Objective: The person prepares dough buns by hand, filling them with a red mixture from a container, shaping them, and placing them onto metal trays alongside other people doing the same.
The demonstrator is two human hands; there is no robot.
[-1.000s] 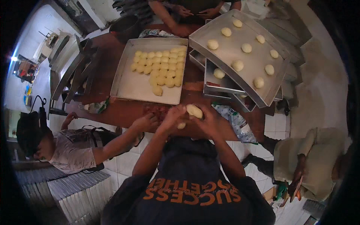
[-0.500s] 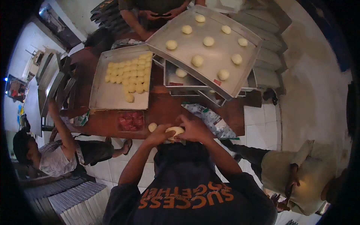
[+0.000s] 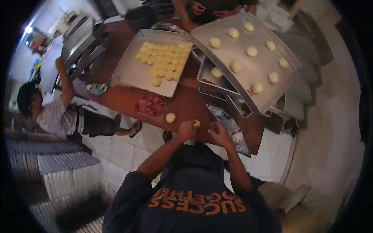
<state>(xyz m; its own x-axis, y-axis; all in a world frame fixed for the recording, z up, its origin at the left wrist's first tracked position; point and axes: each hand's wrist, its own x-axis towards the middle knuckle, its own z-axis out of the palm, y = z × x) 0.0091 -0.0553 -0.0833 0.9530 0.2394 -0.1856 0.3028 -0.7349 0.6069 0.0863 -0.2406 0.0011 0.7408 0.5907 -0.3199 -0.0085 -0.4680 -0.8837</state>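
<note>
My left hand [image 3: 187,130] is closed round a piece of pale dough [image 3: 196,123], mostly hidden by the fingers, just above the table's near edge. A short gap to the right, my right hand [image 3: 220,135] is apart from the dough, its fingers bent and parted with nothing visible in them. One round dough ball [image 3: 170,117] lies on the red-brown table left of my left hand. Behind it stands a clear shallow container of red filling [image 3: 150,105].
A metal tray [image 3: 126,73] with rows of dough balls lies beyond the container. Another tray [image 3: 268,101] with spaced balls rests tilted on stacked trays. A plastic packet [image 3: 229,126] lies beside my right hand. One person [image 3: 58,112] is at left; another person's hands [image 3: 199,7] show across the table.
My hands have drawn apart; the right has let go of the dough, which stays in my left. The view has turned, so the table and trays appear tilted and shifted right.
</note>
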